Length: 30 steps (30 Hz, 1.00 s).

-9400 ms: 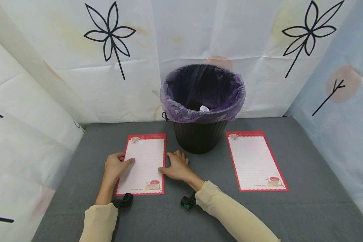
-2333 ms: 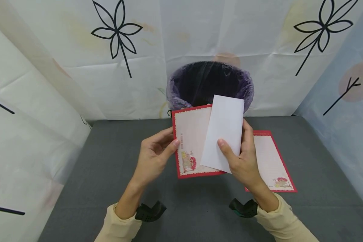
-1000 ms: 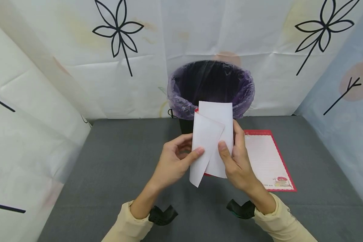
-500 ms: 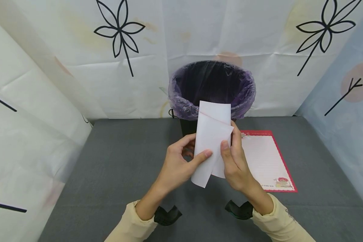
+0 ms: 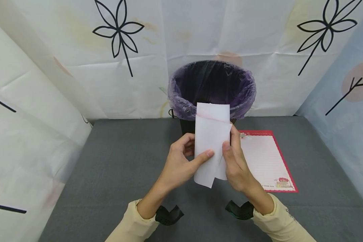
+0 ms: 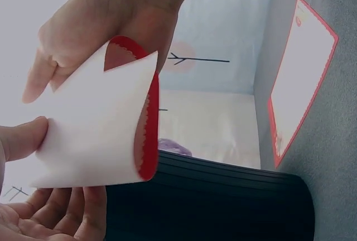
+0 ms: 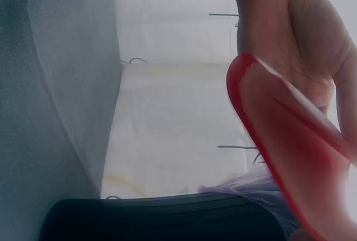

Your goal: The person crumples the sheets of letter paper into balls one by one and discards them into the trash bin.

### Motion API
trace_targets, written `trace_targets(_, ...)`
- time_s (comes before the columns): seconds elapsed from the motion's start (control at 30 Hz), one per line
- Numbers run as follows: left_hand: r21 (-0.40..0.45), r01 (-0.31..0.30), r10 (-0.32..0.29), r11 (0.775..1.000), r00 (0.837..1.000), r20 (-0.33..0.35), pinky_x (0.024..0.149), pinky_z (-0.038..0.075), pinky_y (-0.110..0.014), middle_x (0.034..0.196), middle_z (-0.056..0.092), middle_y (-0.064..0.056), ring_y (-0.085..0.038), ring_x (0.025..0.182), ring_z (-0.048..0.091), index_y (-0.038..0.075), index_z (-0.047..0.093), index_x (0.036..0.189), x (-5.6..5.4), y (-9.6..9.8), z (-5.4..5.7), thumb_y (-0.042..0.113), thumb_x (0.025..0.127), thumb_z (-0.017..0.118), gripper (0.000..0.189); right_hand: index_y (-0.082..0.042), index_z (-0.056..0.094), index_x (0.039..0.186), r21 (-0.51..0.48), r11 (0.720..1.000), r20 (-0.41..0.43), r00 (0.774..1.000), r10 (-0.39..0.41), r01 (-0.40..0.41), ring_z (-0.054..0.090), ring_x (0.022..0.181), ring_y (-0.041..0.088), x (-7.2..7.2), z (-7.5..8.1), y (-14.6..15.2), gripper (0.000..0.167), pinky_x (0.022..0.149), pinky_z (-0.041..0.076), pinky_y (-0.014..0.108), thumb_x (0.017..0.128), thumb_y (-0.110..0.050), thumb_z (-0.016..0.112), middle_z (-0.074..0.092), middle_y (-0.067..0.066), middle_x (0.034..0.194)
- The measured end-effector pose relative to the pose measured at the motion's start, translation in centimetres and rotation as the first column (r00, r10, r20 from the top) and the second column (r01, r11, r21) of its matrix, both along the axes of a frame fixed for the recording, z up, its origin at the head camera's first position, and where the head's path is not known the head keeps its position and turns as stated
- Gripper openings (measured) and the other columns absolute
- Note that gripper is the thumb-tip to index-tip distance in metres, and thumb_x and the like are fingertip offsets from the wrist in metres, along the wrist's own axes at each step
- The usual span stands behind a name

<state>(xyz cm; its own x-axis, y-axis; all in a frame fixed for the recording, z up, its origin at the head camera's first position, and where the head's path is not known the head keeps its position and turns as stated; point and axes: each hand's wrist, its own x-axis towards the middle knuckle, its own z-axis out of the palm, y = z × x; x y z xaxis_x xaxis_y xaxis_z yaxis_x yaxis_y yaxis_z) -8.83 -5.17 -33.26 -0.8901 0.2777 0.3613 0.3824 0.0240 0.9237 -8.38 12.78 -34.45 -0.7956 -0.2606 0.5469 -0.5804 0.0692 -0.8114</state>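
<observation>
A sheet of red-bordered letter paper [image 5: 210, 141] is held up off the table in front of the bin, folded lengthwise with its white back outward. Its left flap lies over the right one, slightly askew, and the layers bow apart at the end seen in the left wrist view. My left hand [image 5: 181, 164] pinches the left side, thumb on the front flap. On the right edge, my right hand [image 5: 237, 164] grips the paper with its thumb in front and fingers behind. The red inner border [image 7: 240, 93] shows in the right wrist view.
Behind the hands stands a black bin [image 5: 186, 126] with a purple liner [image 5: 181, 106]. A second red-bordered letter sheet [image 5: 269, 163] lies flat on the grey table [image 5: 133, 151] at the right. Patterned white cloth [image 5: 139, 87] hangs behind and along the sides.
The letter paper lay flat on the left at first. It was lifted, its right side was folded in, then its left flap came over. The flap has since turned straighter.
</observation>
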Motion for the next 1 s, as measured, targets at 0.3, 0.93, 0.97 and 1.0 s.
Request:
trace_targets(0.3, 0.000, 0.000, 0.000, 1.000, 1.000, -0.007, 0.070, 0.061, -0.034, 0.106, 0.070, -0.016, -0.021, 0.086, 0.072, -0.005, 0.061, 0.124, -0.1, 0.1, -0.2, 0.005, 0.091, 0.076, 0.037, 0.000, 0.034, 0.152, -0.043, 0.999, 0.021, 1.000, 0.009, -0.008, 0.058, 0.108, 0.027, 0.1, 0.1, 0.2, 0.047, 0.079, 0.056, 0.030, 0.105, 0.001, 0.033, 0.053, 0.015, 0.126)
trace_targets(0.93, 0.037, 0.073, -0.075, 0.997, 0.995, 0.068, 0.069, 0.062, -0.037, 0.106, 0.069, -0.018, -0.022, 0.084, 0.074, -0.005, 0.063, 0.121, -0.3, -0.1, -0.2, 0.001, 0.089, 0.077, 0.036, 0.013, 0.067, 0.106, -0.157, 0.976, 0.040, 0.988, -0.147, 0.152, 0.068, 0.072, 0.015, -0.7, 1.2, 1.1, 0.014, 0.060, 0.057, 0.023, 0.097, 0.010, 0.056, 0.069, 0.007, 0.091)
trace_targets(0.97, 0.042, 0.084, -0.087, 0.996, 0.994, 0.073, 0.070, 0.062, -0.037, 0.106, 0.069, -0.018, -0.022, 0.084, 0.074, -0.005, 0.063, 0.121, -0.3, -0.1, -0.1, 0.002, 0.089, 0.078, 0.036, 0.013, 0.067, 0.106, -0.160, 0.976, 0.038, 0.988, -0.146, 0.151, 0.068, 0.072, 0.015, -0.8, 1.2, 1.2, 0.014, 0.060, 0.057, 0.023, 0.097, 0.010, 0.057, 0.070, 0.007, 0.091)
trace_targets(1.0, 0.048, 0.097, -0.100, 0.994, 0.992, 0.079, 0.071, 0.062, -0.038, 0.106, 0.069, -0.017, -0.022, 0.084, 0.074, -0.004, 0.064, 0.120, -0.4, -0.2, -0.1, 0.002, 0.089, 0.077, 0.035, 0.013, 0.067, 0.105, -0.164, 0.975, 0.038, 0.989, -0.144, 0.148, 0.068, 0.072, 0.015, -0.8, 1.3, 1.2, 0.014, 0.060, 0.057, 0.023, 0.097, 0.010, 0.056, 0.069, 0.008, 0.091)
